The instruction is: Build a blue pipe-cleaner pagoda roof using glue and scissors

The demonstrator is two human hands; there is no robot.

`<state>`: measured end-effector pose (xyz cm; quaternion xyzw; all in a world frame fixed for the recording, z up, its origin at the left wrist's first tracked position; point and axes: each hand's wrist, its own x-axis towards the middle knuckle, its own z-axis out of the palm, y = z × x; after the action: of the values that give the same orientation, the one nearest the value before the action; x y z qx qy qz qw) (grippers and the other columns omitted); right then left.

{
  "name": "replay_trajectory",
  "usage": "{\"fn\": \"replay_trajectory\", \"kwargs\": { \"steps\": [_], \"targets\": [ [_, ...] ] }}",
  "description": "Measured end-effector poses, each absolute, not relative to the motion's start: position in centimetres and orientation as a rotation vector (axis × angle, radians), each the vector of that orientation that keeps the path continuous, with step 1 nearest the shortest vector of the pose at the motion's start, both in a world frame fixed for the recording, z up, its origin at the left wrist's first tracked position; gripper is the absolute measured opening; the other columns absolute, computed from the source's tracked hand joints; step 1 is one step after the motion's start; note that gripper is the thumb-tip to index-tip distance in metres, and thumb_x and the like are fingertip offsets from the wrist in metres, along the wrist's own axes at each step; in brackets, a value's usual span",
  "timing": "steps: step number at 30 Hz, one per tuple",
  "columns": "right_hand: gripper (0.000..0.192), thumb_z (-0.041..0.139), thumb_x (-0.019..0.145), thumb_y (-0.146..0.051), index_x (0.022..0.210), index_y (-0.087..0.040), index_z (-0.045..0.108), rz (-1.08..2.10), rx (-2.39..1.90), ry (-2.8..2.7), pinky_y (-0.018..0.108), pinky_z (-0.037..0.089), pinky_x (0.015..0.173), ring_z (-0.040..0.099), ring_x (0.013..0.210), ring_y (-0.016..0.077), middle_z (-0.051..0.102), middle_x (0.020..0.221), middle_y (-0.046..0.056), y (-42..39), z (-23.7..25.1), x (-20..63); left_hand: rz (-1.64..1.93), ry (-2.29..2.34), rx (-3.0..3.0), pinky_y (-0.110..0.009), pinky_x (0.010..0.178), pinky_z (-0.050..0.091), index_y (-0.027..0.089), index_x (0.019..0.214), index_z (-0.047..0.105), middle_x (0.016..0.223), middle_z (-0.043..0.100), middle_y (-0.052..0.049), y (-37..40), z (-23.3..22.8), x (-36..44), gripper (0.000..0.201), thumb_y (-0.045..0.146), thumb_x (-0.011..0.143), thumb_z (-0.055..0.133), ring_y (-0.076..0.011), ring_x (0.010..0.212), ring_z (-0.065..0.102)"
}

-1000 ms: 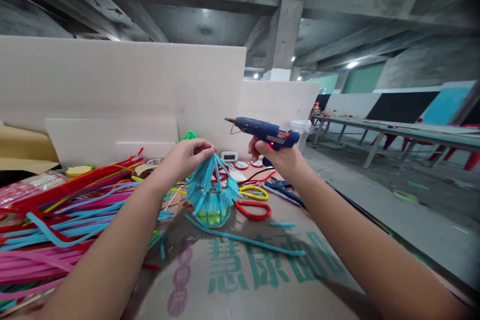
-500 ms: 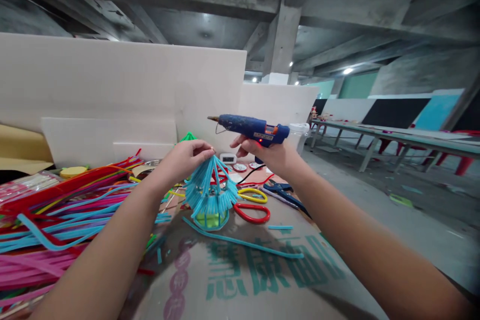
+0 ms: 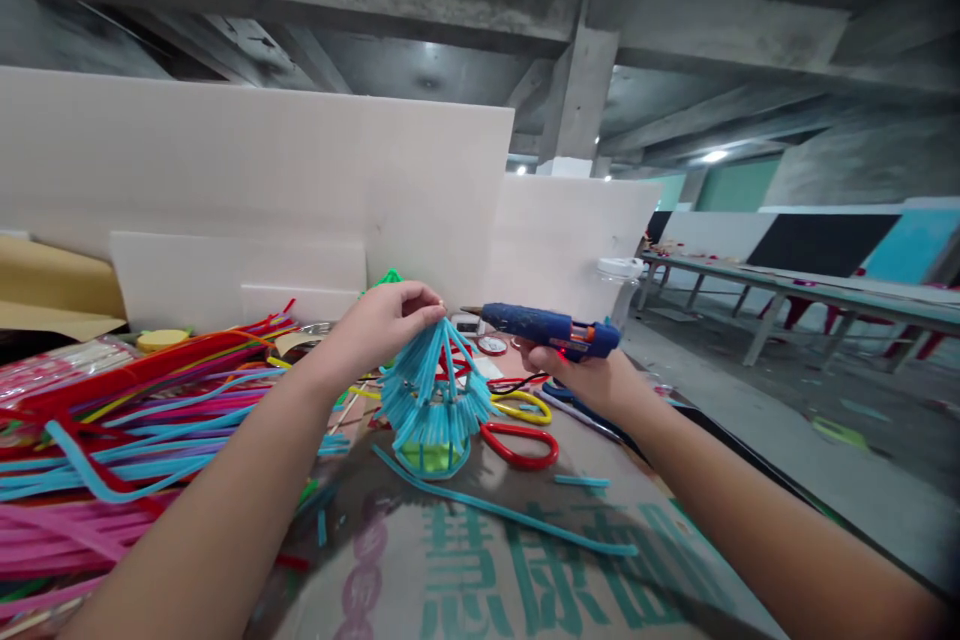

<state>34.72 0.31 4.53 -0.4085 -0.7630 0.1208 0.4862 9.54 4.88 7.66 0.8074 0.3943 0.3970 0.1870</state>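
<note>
My left hand (image 3: 386, 320) pinches the pointed top of a light-blue pipe-cleaner lantern (image 3: 433, 395), which stands on the cardboard-covered table (image 3: 525, 580) with a green piece inside its base. My right hand (image 3: 592, 375) grips a blue glue gun (image 3: 551, 328), held level. Its metal nozzle points left and sits a short way from the lantern's top, just right of my left fingers.
A big heap of coloured pipe cleaners (image 3: 112, 440) fills the left of the table. Red-handled scissors (image 3: 521, 440), a yellow loop (image 3: 517, 405) and a long blue pipe cleaner (image 3: 510, 515) lie near the lantern. White foam boards (image 3: 262, 170) stand behind. Long tables (image 3: 787, 285) run at the right.
My right hand has lowered the glue gun and brought its nozzle down to the lantern's top. My left hand keeps its pinch on the lantern.
</note>
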Motion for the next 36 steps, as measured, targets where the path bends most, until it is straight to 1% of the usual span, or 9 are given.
{"fn": "replay_trajectory", "kwargs": {
  "steps": [4,8,10,13,19,21,26,30,36],
  "targets": [
    [0.019,0.07,0.077,-0.04,0.085,-0.023,0.07,0.406,-0.992,-1.921,0.03,0.054,0.063,0.064,0.069,0.0183,0.07,0.076,0.003,-0.4,4.4,34.4,1.135,1.089,2.307,-0.022,0.053,0.039,0.017,0.09,0.067,0.072,0.064,-0.001,5.2,7.5,9.6,0.023,0.037,0.086,0.055,-0.0131,0.061,0.055],
    [0.016,0.072,0.076,-0.036,0.086,-0.024,0.07,0.452,-1.006,-1.915,0.031,0.056,0.072,0.068,0.077,0.0199,0.073,0.085,0.002,-0.9,4.3,33.9,1.162,1.12,2.34,-0.022,0.053,0.038,0.018,0.087,0.068,0.069,0.063,0.0,5.1,7.6,9.7,0.022,0.037,0.086,0.056,-0.0128,0.061,0.055],
    [0.016,0.072,0.075,-0.037,0.083,-0.024,0.069,0.424,-1.031,-1.914,0.031,0.055,0.069,0.067,0.075,0.0204,0.072,0.082,0.002,-0.9,4.4,33.7,1.158,1.132,2.334,-0.023,0.052,0.037,0.019,0.085,0.067,0.064,0.061,0.001,4.9,7.7,9.8,0.02,0.036,0.085,0.057,-0.0131,0.058,0.055],
    [0.019,0.072,0.073,-0.04,0.076,-0.022,0.065,0.341,-1.103,-1.902,0.029,0.051,0.059,0.064,0.067,0.0197,0.068,0.072,0.001,-0.9,4.4,33.6,1.144,1.141,2.323,-0.023,0.049,0.036,0.019,0.085,0.067,0.056,0.057,0.002,4.7,7.7,9.9,0.019,0.035,0.085,0.056,-0.0132,0.053,0.053],
    [0.022,0.07,0.072,-0.041,0.076,-0.021,0.061,0.279,-1.128,-1.928,0.024,0.042,0.051,0.055,0.059,0.015,0.061,0.064,-0.001,-0.8,4.4,33.5,1.126,1.152,2.351,-0.022,0.048,0.035,0.018,0.089,0.067,0.055,0.055,0.002,4.8,7.6,9.9,0.022,0.036,0.086,0.055,-0.0118,0.049,0.049],
    [0.024,0.07,0.073,-0.041,0.077,-0.019,0.061,0.286,-1.145,-1.947,0.023,0.041,0.051,0.053,0.059,0.0142,0.059,0.063,-0.002,-1.0,4.5,33.5,1.115,1.154,2.362,-0.022,0.048,0.035,0.018,0.09,0.067,0.054,0.054,0.003,4.8,7.7,9.8,0.022,0.036,0.086,0.055,-0.0119,0.05,0.049],
    [0.026,0.066,0.078,-0.043,0.085,-0.017,0.063,0.442,-1.136,-1.963,0.027,0.047,0.061,0.062,0.07,0.0179,0.067,0.076,0.003,-1.3,4.7,33.5,1.102,1.161,2.348,-0.022,0.048,0.034,0.018,0.089,0.067,0.053,0.052,0.003,4.7,7.8,9.8,0.021,0.036,0.086,0.055,-0.0113,0.049,0.048],
    [0.024,0.068,0.075,-0.041,0.079,-0.018,0.062,0.35,-1.184,-1.993,0.026,0.042,0.054,0.055,0.062,0.0157,0.061,0.067,0.001,-1.2,4.5,33.7,1.111,1.177,2.329,-0.022,0.048,0.034,0.019,0.088,0.067,0.051,0.05,0.004,4.5,7.9,9.9,0.019,0.034,0.086,0.056,-0.0122,0.049,0.049],
    [0.026,0.067,0.076,-0.04,0.089,-0.018,0.064,0.276,-1.196,-2.006,0.025,0.042,0.056,0.053,0.065,0.0152,0.06,0.071,0.0,-0.9,4.2,33.9,1.116,1.178,2.339,-0.022,0.048,0.034,0.019,0.086,0.067,0.054,0.053,0.002,4.3,8.0,9.9,0.017,0.033,0.085,0.057,-0.013,0.053,0.051]
  ]
}}
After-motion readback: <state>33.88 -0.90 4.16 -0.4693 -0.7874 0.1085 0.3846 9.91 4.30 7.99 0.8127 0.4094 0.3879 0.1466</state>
